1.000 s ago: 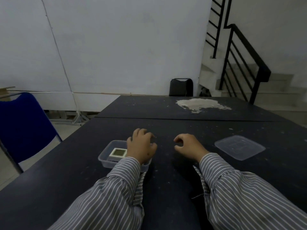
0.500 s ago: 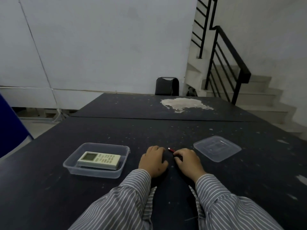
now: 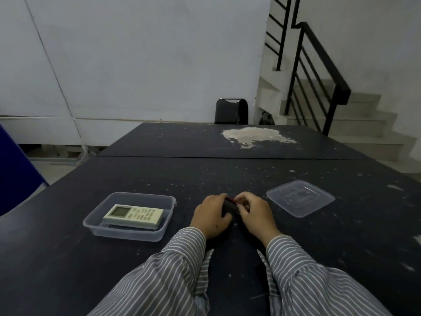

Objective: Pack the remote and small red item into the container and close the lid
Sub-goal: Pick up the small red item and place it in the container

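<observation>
Resting close together on the dark table (image 3: 296, 247), the left hand (image 3: 210, 216) and right hand (image 3: 255, 213) have their fingers curled around the small red item (image 3: 231, 200), which shows only as a thin red strip between the fingertips. Which hand truly pinches it, I cannot tell. The remote (image 3: 134, 216) lies flat inside the clear container (image 3: 127, 233), just left of the left hand. The lid (image 3: 300, 198) sits flat to the right, apart from the right hand. Bare tabletop lies between the hands and the container, and the near edge is covered by striped sleeves (image 3: 182, 270).
</observation>
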